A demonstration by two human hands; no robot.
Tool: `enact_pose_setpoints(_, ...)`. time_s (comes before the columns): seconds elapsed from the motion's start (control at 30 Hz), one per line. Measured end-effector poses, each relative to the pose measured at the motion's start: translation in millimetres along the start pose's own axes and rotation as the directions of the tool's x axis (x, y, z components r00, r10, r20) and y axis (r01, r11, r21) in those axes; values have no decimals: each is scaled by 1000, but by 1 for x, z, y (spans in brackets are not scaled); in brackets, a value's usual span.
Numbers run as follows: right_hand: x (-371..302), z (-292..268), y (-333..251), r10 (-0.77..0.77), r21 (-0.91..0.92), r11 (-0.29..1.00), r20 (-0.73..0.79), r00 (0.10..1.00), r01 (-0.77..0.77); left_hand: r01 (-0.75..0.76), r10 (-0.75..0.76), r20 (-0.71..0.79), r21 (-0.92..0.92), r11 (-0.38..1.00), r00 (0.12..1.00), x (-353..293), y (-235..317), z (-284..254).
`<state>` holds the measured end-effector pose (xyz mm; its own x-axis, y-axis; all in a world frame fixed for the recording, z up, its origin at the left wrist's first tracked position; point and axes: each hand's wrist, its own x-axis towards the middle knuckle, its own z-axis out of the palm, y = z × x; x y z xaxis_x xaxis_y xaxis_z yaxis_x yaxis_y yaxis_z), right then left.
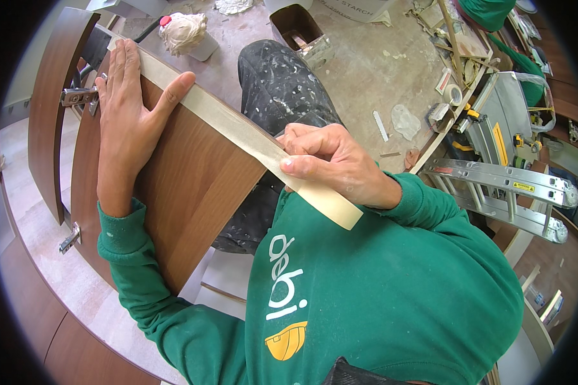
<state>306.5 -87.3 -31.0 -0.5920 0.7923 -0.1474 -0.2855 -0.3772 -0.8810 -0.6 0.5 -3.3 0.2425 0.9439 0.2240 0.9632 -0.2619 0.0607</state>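
A brown wood-grain cabinet door panel point(199, 186) lies tilted across my lap. Along its far edge runs a strip of masking tape point(221, 122). My left hand point(123, 122) rests flat on the panel, fingers stretched and thumb spread, with the fingertips and thumb over the tape. At the panel's near right corner, my right hand point(343, 163) pinches the tape between thumb and curled fingers. Past that pinch, a pale loose end hangs in front of my green sweatshirt. Metal hinges point(80, 96) sit by the panel's left side.
Another brown panel point(54, 115) stands at the left. A bucket topped with a bundled cloth point(185, 35) and a dark-lined open container point(295, 27) are beyond my paint-spotted knee. Rightward lie a metal ladder point(507, 179), tools and a tape roll point(453, 95). Someone in green is at upper right.
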Motion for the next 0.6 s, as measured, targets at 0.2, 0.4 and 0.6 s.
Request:
enact_pose_setpoints(0.2,0,-2,1,-20,-34,999,3,1000,20,8,-8,1,-21,1000,1000,1,1,-1)
enact_pose_setpoints(0.4,1,-2,1,-14,-28,1000,10,1000,14,14,-14,0,-20,1000,1000,0,1,-1)
enact_pose_setpoints(0.6,0,-4,-1,4,-31,1000,32,999,-3,10,-11,-6,-17,1000,1000,0,0,1)
